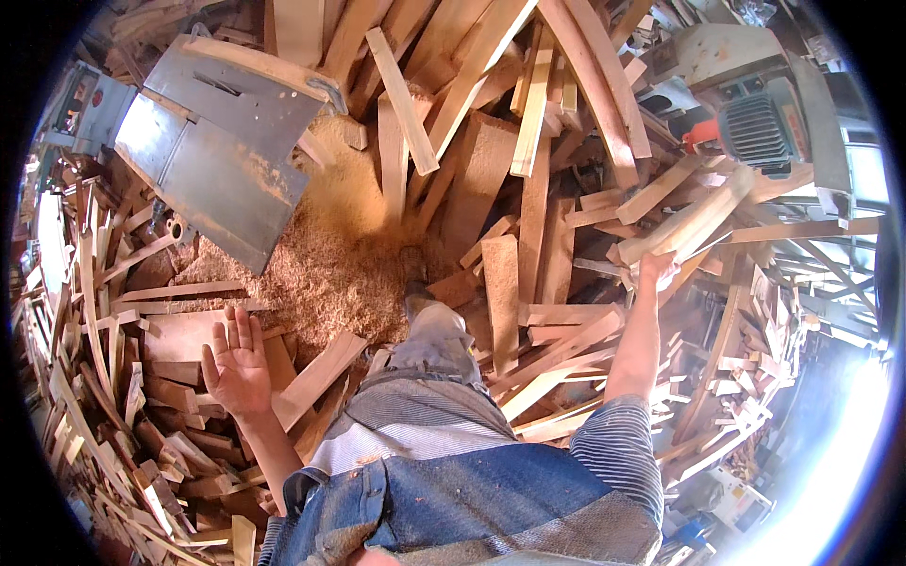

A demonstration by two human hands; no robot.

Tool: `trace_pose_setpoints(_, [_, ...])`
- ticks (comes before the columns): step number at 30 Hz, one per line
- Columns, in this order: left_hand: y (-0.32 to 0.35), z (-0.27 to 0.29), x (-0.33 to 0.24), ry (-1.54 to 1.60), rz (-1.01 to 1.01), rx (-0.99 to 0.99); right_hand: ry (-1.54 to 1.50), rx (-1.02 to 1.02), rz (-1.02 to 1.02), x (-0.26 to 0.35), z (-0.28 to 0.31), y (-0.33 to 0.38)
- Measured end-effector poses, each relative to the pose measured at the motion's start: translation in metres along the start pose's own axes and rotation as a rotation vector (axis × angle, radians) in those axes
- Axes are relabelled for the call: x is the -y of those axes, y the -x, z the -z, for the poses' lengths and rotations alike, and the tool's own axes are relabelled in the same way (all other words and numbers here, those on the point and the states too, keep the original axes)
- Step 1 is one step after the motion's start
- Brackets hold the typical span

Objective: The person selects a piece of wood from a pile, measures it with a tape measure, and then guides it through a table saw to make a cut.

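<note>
My left hand (236, 366) is held out over the wood offcuts at the left, palm showing and fingers stretched, with nothing in it. Out to the right, my right hand (658, 271) is closed at the near end of a thick pale wooden board (694, 219), which slants up to the right. A thin light strip (706, 246) runs from beside its fingers; I cannot make out whether the hand holds that too. Below the machine table (226, 151) at the upper left lies a heap of sawdust and shavings (316, 269).
Long planks (477, 80) lean and cross at the far side. Loose offcuts (193, 443) pile up at the left, and more scraps lie at the right. A ribbed motor (755, 127) stands at the upper right. My shoe (415, 300) is among the shavings.
</note>
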State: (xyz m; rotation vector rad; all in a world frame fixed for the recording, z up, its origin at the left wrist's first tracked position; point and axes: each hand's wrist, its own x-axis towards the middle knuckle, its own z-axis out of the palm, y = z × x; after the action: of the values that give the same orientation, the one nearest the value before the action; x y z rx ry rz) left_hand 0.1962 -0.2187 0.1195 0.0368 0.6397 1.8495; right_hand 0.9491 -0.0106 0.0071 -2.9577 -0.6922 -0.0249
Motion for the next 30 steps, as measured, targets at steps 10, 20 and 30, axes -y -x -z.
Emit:
trace_pose_setpoints(10, [0.007,0.01,0.009,0.008,-0.009,-0.056,-0.594,-0.128,0.236,0.036,-0.037,-0.016])
trace_pose_setpoints(20, [0.0,0.008,0.017,0.025,0.061,-0.045,-0.534,-0.098,0.387,0.061,-0.072,-0.077])
trace_pose_setpoints(30, [0.013,0.021,0.013,-0.027,0.023,-0.239,-0.035,-0.193,-0.028,-0.003,-0.006,0.005])
